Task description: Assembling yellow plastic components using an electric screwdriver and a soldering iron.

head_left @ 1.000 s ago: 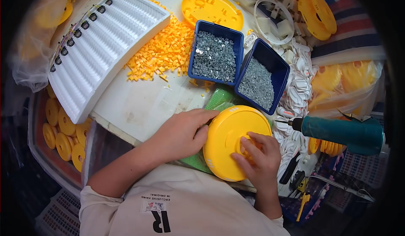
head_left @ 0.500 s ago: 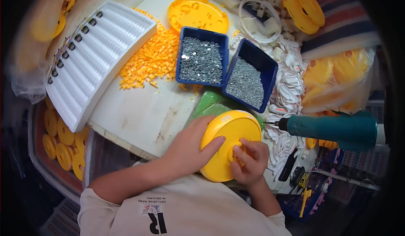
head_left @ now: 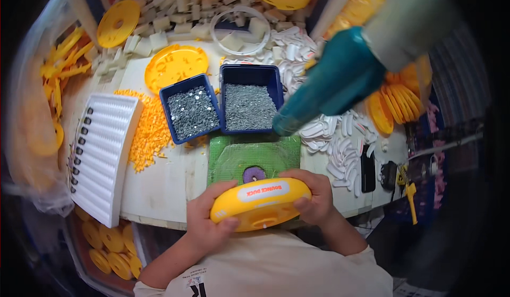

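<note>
A round yellow plastic housing (head_left: 271, 212) with a white label on its rim is held between my two hands, tilted with the rim facing up. My left hand (head_left: 210, 214) grips its left end, thumb on the near face. Around the right end my right hand (head_left: 317, 198) is closed, its thumb also on the near side. Just beyond the housing lies a green mesh-covered pad (head_left: 255, 156) with a purple round spot (head_left: 254, 174) in it. Over the pad's far right corner hangs a teal electric screwdriver (head_left: 329, 79), its tip hidden or blurred.
Two blue bins, one of washer-like discs (head_left: 192, 111) and one of screws (head_left: 247, 105), stand behind the pad. Small orange pieces (head_left: 146, 129) and a white ribbed tray (head_left: 103, 159) lie left. White curved parts (head_left: 342, 153) and a black bar-shaped object (head_left: 367, 169) lie right.
The housing has turned from face-up to rim-up, and my right hand has shifted from its central knob to its right end. My view has swung, with the screwdriver now appearing nearer and higher.
</note>
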Demonstrator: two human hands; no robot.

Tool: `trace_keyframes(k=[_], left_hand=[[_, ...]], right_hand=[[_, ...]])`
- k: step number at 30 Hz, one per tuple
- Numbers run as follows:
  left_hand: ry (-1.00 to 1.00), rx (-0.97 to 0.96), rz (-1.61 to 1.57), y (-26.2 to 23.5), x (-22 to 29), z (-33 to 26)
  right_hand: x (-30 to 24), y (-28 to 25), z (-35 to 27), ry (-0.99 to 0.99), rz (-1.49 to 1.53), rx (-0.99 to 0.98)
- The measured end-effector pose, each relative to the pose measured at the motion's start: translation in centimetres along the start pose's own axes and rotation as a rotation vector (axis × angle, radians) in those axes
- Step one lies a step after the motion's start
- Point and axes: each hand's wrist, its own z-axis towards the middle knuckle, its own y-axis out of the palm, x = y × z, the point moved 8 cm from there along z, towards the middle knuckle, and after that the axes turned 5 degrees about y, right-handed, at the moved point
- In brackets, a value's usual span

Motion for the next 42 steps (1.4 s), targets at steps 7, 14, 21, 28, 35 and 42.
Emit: trace_keyframes(k=[7,14,21,28,35,42], left_hand=[[0.125,-0.092,0.158,-1.3,0.8,2.8],[0.534,-0.587,0.722,0.7,5.5,5.6],[0.562,-0.7,0.843,1.8,-0.7,0.5],[0.66,-0.724,0.863,1.7,-1.0,0.3],[0.529,-0.422,0.711,-0.6,0.6,4.3],[0.408,-0.178,1.015,0.1,-2.7,17.4]], right_hand=[[-1.8,-0.8,0.7,-0.114,-0.23,-0.083],[-4.4,-1.0,0.1,-0.434,-0.689,-0.187],[0.2,1.4,-2.7,-0.531,-0.826,-0.168],[-0.6,-2.1,9.0,-0.549,-0.849,0.124],[2.7,-0.4,16.4,-0.497,-0.914,0.04],[2.4,-0.9,16.3,-0.517,-0.84,0.062]])
